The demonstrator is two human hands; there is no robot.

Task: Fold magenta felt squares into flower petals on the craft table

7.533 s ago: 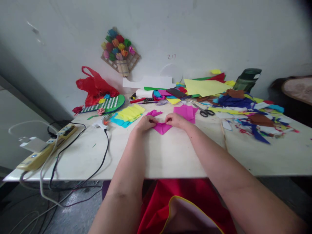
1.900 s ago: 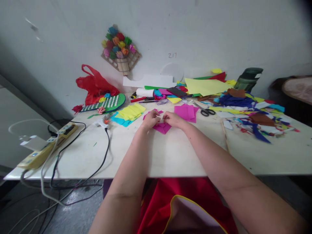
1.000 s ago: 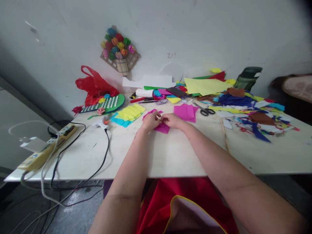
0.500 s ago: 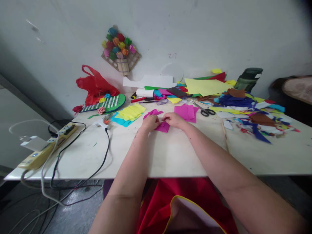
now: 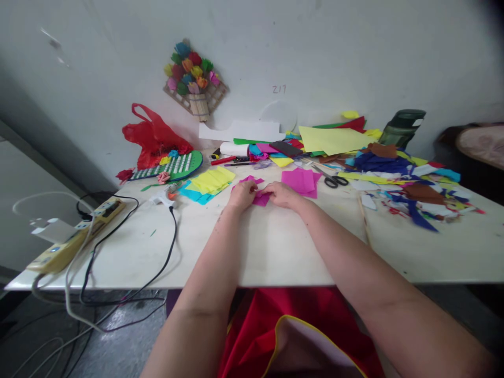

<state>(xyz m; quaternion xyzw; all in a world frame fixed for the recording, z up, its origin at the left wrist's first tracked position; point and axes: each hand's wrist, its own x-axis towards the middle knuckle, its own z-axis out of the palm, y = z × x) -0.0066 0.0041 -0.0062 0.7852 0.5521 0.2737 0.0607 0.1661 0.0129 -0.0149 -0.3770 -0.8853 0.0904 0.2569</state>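
A magenta paper sheet [image 5: 260, 200] lies partly folded on the table between my hands, its middle covered by my fingers. My left hand [image 5: 242, 196] is closed on the paper's left side. From the right, my right hand [image 5: 280, 195] pinches the same paper, fingertips close to those of the left. Just beyond my right hand is a stack of magenta paper squares [image 5: 300, 181]. To the left of my left hand, yellow paper squares [image 5: 212, 180] rest over blue paper squares [image 5: 197, 196].
Scissors [image 5: 335, 181] lie right of the magenta stack, near a heap of paper scraps [image 5: 423, 194]. A white glue gun [image 5: 163, 198] with a black cord stands left, by a yellow power strip [image 5: 74, 239]. Behind are a red plastic bag [image 5: 155, 139] and a dark green bottle [image 5: 401, 128].
The near part of the magenta paper has been folded away from me, so less of it shows below my fingers. Both hands stay in nearly the same place.
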